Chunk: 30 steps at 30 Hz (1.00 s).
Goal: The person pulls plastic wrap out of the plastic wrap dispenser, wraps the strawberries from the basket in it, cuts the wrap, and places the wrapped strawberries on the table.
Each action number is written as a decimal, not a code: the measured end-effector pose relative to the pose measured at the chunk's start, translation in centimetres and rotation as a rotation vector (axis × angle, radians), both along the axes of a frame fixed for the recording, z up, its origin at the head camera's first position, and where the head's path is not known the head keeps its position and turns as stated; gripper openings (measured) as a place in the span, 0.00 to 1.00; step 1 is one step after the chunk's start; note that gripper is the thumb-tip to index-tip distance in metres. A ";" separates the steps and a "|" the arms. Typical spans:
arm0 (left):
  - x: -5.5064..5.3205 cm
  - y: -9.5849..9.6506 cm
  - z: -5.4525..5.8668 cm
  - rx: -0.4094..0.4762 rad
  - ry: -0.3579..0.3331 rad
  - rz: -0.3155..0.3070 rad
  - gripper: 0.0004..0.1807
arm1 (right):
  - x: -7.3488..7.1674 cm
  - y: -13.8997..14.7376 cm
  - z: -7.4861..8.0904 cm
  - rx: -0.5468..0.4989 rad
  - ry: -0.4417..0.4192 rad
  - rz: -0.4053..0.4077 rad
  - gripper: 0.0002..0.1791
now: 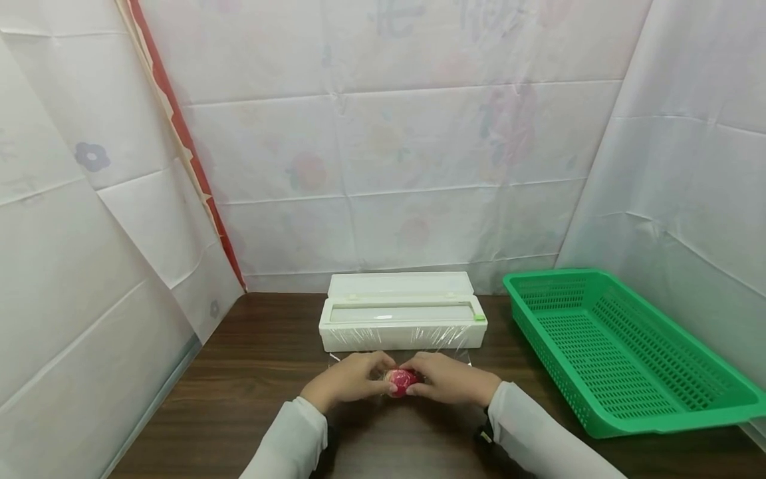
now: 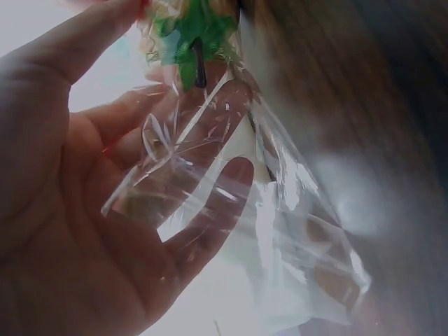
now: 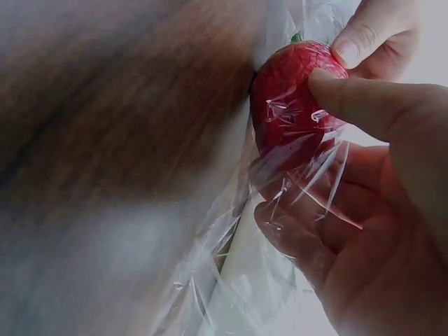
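A red fruit (image 1: pixel 401 382) with a paler side lies between my hands at the table's middle, clear cling film about it. Its green leafy top (image 2: pixel 192 42) and dark stem show in the left wrist view. My left hand (image 1: pixel 353 378) holds it from the left, thumb and fingers bent about it, with loose cling film (image 2: pixel 301 231) over the fingers. From the right, my right hand (image 1: pixel 451 378) grips it, the thumb pressing the wrapped red skin (image 3: pixel 287 105). Just beyond stands a white cling film dispenser (image 1: pixel 401 337), its lid raised and film hanging down its front.
To the right a green perforated plastic basket (image 1: pixel 658 426) stands on the dark wooden table (image 1: pixel 239 406). White patterned sheeting (image 1: pixel 389 153) covers the walls behind and at both sides. A red strip (image 1: pixel 179 126) runs down the left corner.
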State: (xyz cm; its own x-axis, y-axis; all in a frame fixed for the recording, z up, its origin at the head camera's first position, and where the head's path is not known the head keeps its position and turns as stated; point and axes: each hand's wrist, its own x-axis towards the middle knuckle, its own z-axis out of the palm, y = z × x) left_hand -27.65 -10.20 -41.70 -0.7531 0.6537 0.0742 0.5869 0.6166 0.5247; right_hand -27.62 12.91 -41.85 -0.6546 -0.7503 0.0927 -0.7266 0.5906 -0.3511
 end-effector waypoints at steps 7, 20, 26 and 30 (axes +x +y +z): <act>0.0 0.0 0.0 -0.013 0.034 0.033 0.22 | -0.6 -0.1 0.5 0.068 -0.008 -0.010 0.20; 0.6 1.1 0.9 -0.115 0.398 0.098 0.18 | -1.7 0.1 1.3 0.114 -0.060 0.033 0.19; 0.5 1.5 0.2 -0.097 0.434 0.067 0.24 | -1.6 0.1 1.7 0.118 -0.083 0.041 0.19; 0.3 1.5 -0.1 -0.099 0.427 0.088 0.25 | -1.7 0.1 1.6 0.105 -0.089 0.037 0.18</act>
State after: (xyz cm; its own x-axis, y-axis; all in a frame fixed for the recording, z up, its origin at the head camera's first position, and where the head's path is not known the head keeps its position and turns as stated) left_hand -27.33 -8.67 -41.80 -0.7217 0.6080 0.3309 0.6810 0.7092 0.1823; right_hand -29.33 12.98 -40.30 -0.6283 -0.7767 -0.0443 -0.7176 0.6006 -0.3526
